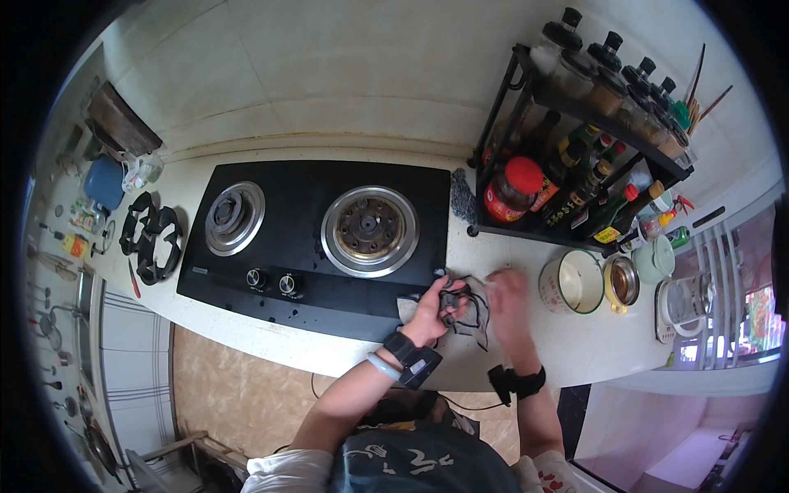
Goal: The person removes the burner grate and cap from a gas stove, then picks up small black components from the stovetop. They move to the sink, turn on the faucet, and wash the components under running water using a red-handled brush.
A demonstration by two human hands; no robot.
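My left hand (431, 311) grips a small dark metal part (452, 300), perhaps a burner piece, over the front right corner of the black gas hob (363, 308). A grey cloth with dark edging (476, 311) hangs around and behind that part. Just right of the cloth is my right hand (510, 305), blurred; whether its fingers hold the cloth's edge cannot be made out. The right burner (368, 227) shows a stained, bare base inside its steel ring. On the left burner (229, 214) a grey inner ring is seated.
Black pan supports (151, 237) lie on the counter left of the hob. A black rack (536, 231) with bottles and spice jars stands at the back right, a grey scouring pad (462, 196) beside it. An enamel pot (548, 289) and a yellow cup (618, 299) stand further right.
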